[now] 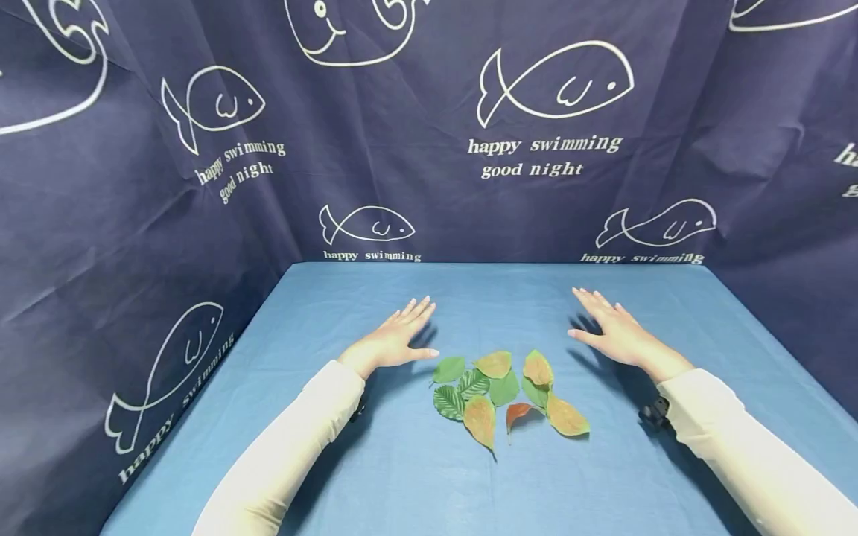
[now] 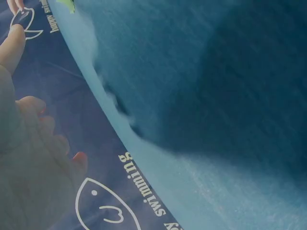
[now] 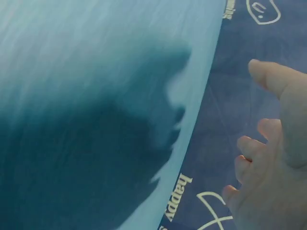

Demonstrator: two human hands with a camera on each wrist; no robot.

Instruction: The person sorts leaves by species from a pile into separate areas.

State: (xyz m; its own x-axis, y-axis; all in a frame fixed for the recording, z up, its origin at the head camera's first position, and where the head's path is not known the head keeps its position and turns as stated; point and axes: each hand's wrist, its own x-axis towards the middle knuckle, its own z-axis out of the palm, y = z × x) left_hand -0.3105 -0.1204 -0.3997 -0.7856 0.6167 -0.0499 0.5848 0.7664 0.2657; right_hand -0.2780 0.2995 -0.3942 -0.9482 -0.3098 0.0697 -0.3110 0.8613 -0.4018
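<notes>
Centrally | leaves (image 1: 479, 420) on blue cloth (image 1: 429, 491) | between left grip (image 1: 394, 338), right grip (image 1: 620, 335)

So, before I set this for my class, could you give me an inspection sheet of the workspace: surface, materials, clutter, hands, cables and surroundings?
Surface: blue tabletop, with shadows of the hands and arms on it.
Materials: leaves, green and yellowish, some overlapping, plus a reddish leaf on the near side of the group.
Clutter: nothing seen.
Hands: left hand and right hand on either side of the leaves, fingers extended, holding nothing; a black gadget at the right wrist.
Cables: nothing seen.
Surroundings: dark blue curtain with white fish drawings and lettering.
</notes>
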